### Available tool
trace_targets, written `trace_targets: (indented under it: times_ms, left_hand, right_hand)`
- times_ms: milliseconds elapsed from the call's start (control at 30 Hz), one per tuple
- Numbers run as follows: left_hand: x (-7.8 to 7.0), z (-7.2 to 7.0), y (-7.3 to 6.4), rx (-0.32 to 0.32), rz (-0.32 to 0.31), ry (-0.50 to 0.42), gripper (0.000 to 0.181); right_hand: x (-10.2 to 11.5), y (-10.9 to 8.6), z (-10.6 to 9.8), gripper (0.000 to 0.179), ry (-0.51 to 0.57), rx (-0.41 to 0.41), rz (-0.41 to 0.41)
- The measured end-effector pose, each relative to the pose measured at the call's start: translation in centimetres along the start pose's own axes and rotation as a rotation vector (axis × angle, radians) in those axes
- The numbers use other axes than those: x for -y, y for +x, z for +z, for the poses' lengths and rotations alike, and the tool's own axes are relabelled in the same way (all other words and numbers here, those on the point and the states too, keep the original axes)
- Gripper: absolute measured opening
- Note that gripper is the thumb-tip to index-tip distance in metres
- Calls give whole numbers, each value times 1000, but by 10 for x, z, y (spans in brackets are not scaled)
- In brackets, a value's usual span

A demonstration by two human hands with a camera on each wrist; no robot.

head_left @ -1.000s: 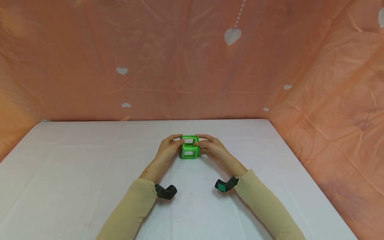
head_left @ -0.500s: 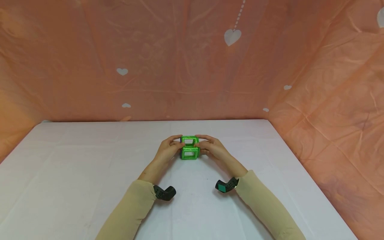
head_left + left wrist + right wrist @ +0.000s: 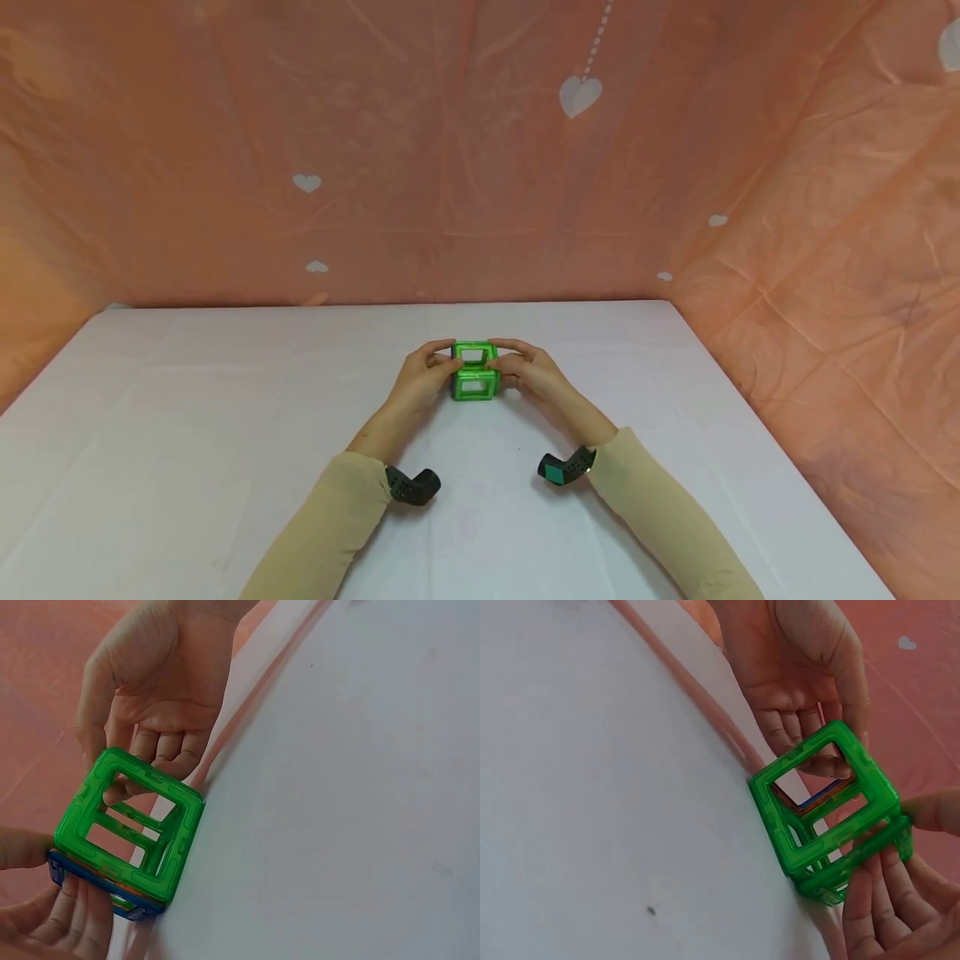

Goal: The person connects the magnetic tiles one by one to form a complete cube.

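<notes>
A cube of green magnetic tiles (image 3: 476, 372) stands on the white table between my two hands. Its faces are open square frames. In the left wrist view a blue tile (image 3: 112, 888) lines one side of the cube, with a thin orange edge next to it. My left hand (image 3: 418, 379) grips the cube from the left, thumb at the front and fingers on the blue side. From the right my right hand (image 3: 538, 375) holds the opposite green side, its thumb also toward the front. Some fingertips are hidden behind the frames in the head view.
White cloth covers the table (image 3: 225, 467). A peach curtain (image 3: 450, 167) with pale hearts hangs behind its far edge and along the right. Black wrist cameras (image 3: 412, 487) sit below both hands, close to the beige sleeves (image 3: 322, 525).
</notes>
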State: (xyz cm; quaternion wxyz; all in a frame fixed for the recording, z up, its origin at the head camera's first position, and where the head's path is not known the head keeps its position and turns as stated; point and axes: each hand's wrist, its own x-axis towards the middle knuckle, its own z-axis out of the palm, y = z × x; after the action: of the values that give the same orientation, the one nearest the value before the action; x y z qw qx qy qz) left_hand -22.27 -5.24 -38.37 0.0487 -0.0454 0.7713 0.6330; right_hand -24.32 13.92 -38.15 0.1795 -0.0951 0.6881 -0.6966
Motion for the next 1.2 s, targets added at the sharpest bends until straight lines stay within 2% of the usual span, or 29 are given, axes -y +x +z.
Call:
trace_targets:
  times_ms: [267, 400, 600, 800, 967, 1100, 1200]
  left_hand:
    - [2, -2, -5, 22, 13, 22, 55]
    - [2, -4, -7, 32, 32, 34, 59]
    - [2, -5, -8, 41, 70, 44, 58]
    - [2, -4, -8, 37, 68, 43, 57]
    - [-1, 0, -3, 3, 28, 45, 52]
    - [-5, 3, 5, -56, 0, 36, 42]
    - [-7, 3, 9, -95, -5, 42, 37]
  right_hand:
    - [1, -1, 2, 60, -66, -14, 34]
    - [2, 0, 3, 60, -119, -5, 21]
    - [1, 0, 2, 60, -111, 9, 4]
    - [2, 1, 2, 58, -128, 2, 3]
    - [5, 5, 4, 49, -200, -78, 56]
    - [8, 10, 8, 42, -272, -170, 100]
    - [10, 14, 11, 40, -291, -203, 105]
